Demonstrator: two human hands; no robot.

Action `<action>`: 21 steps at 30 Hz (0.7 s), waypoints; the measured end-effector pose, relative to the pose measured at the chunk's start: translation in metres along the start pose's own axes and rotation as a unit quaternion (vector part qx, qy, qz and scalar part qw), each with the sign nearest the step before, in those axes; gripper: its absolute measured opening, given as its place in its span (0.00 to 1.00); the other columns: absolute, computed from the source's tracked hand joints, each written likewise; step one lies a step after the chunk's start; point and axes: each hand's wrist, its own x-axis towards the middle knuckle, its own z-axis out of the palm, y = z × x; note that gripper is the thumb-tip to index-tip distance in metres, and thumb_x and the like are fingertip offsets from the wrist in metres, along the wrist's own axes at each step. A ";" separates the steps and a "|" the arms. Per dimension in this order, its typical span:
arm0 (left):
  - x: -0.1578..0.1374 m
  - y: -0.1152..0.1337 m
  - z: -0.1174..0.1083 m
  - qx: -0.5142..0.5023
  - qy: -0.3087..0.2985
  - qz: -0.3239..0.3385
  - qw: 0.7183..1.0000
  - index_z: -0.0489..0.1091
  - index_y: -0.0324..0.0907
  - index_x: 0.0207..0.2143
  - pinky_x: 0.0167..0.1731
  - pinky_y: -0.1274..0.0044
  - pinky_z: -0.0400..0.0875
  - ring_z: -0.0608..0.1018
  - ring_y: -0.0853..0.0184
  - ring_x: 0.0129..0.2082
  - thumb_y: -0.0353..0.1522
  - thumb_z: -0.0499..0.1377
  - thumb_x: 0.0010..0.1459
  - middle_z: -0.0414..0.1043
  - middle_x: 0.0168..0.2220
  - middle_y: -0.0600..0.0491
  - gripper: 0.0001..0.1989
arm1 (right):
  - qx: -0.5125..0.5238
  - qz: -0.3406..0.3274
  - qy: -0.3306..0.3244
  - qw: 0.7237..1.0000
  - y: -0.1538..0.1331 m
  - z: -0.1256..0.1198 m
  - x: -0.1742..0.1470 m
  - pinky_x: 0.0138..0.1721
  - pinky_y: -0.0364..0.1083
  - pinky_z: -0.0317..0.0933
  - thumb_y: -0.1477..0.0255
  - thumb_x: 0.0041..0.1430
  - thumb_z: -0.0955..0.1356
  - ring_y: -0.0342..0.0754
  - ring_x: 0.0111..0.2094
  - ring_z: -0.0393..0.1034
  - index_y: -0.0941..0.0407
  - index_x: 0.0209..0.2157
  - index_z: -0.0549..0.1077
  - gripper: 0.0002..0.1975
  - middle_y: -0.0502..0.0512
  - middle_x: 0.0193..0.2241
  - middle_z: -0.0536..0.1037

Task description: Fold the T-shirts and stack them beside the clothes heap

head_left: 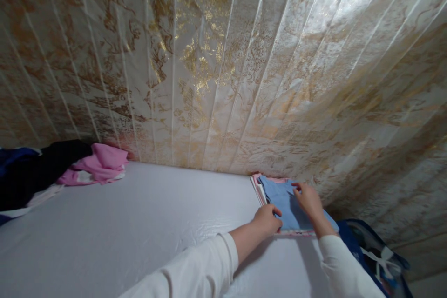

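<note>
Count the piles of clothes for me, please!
2: a loose heap at the picture's left edge, and a folded stack at the right, by the left hand and right hand. More could be hidden.

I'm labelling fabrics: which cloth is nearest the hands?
The flat light blue cloth topping the stack, under the left hand and right hand; the pink cloth and black cloth lie crumpled at far left.
</note>
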 end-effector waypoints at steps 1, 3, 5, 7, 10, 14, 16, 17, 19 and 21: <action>-0.001 -0.002 0.001 -0.021 -0.006 -0.008 1.000 0.67 0.39 0.50 0.39 0.67 0.74 0.76 0.63 0.41 0.36 0.57 0.64 0.70 0.47 0.48 0.14 | 0.013 -0.033 -0.014 0.999 -0.017 0.005 0.004 0.43 0.47 0.63 0.69 0.60 0.61 0.52 0.43 0.73 0.51 0.47 0.74 0.16 0.59 0.42 0.79; -0.003 -0.006 0.000 -0.061 -0.019 -0.021 0.998 0.66 0.38 0.50 0.39 0.68 0.74 0.76 0.63 0.40 0.36 0.57 0.65 0.70 0.47 0.48 0.15 | 0.028 -0.074 -0.038 0.996 -0.049 0.016 0.009 0.38 0.44 0.63 0.63 0.61 0.62 0.50 0.39 0.74 0.50 0.46 0.73 0.14 0.57 0.38 0.80; -0.007 -0.010 -0.004 -0.096 -0.035 -0.029 0.994 0.67 0.38 0.49 0.38 0.69 0.75 0.76 0.64 0.39 0.36 0.57 0.65 0.70 0.45 0.48 0.14 | 0.027 -0.090 -0.049 0.994 -0.072 0.025 0.012 0.35 0.46 0.62 0.59 0.59 0.63 0.52 0.37 0.75 0.50 0.44 0.73 0.16 0.60 0.36 0.81; -0.011 -0.012 -0.010 -0.129 -0.051 -0.034 0.990 0.69 0.37 0.45 0.34 0.72 0.74 0.77 0.67 0.34 0.34 0.57 0.65 0.73 0.39 0.50 0.10 | 0.016 -0.093 -0.051 0.994 -0.086 0.030 0.014 0.35 0.48 0.61 0.58 0.57 0.65 0.56 0.37 0.75 0.51 0.43 0.73 0.16 0.63 0.35 0.80; -0.013 -0.015 -0.019 -0.174 -0.074 -0.039 0.981 0.72 0.35 0.39 0.27 0.80 0.71 0.75 0.72 0.24 0.23 0.54 0.60 0.71 0.24 0.55 0.08 | -0.002 -0.092 -0.050 0.994 -0.094 0.032 0.019 0.35 0.51 0.60 0.62 0.56 0.65 0.59 0.38 0.75 0.51 0.41 0.74 0.13 0.65 0.34 0.80; -0.012 -0.017 -0.022 -0.211 -0.088 -0.034 0.973 0.74 0.35 0.35 0.22 0.82 0.69 0.74 0.72 0.20 0.19 0.52 0.49 0.69 0.19 0.56 0.14 | -0.007 -0.094 -0.053 0.994 -0.095 0.029 0.031 0.37 0.50 0.61 0.64 0.56 0.63 0.58 0.40 0.74 0.50 0.39 0.76 0.13 0.64 0.36 0.80; -0.011 -0.018 -0.022 -0.211 -0.088 -0.026 0.973 0.74 0.35 0.35 0.22 0.82 0.70 0.75 0.72 0.21 0.19 0.53 0.46 0.70 0.20 0.55 0.15 | 0.000 -0.092 -0.054 0.994 -0.094 0.029 0.033 0.38 0.49 0.61 0.65 0.57 0.61 0.56 0.41 0.74 0.50 0.40 0.75 0.13 0.62 0.36 0.81; -0.011 -0.019 -0.021 -0.206 -0.086 -0.021 0.975 0.74 0.35 0.35 0.22 0.82 0.70 0.75 0.71 0.21 0.20 0.53 0.46 0.70 0.20 0.55 0.15 | 0.006 -0.092 -0.056 0.994 -0.093 0.030 0.034 0.39 0.48 0.61 0.66 0.58 0.61 0.56 0.41 0.74 0.50 0.40 0.75 0.14 0.60 0.36 0.81; -0.012 -0.018 -0.020 -0.186 -0.080 -0.011 0.979 0.74 0.34 0.37 0.22 0.82 0.71 0.76 0.71 0.22 0.20 0.53 0.46 0.71 0.23 0.54 0.16 | 0.023 -0.094 -0.064 0.993 -0.091 0.031 0.032 0.39 0.48 0.61 0.66 0.59 0.61 0.54 0.40 0.74 0.50 0.39 0.75 0.13 0.58 0.35 0.81; -0.014 -0.018 -0.020 -0.152 -0.075 0.003 0.986 0.73 0.34 0.39 0.23 0.82 0.72 0.77 0.71 0.24 0.19 0.51 0.47 0.72 0.26 0.52 0.18 | 0.044 -0.099 -0.072 0.992 -0.087 0.030 0.029 0.39 0.46 0.63 0.66 0.61 0.59 0.52 0.38 0.75 0.50 0.39 0.75 0.14 0.56 0.34 0.82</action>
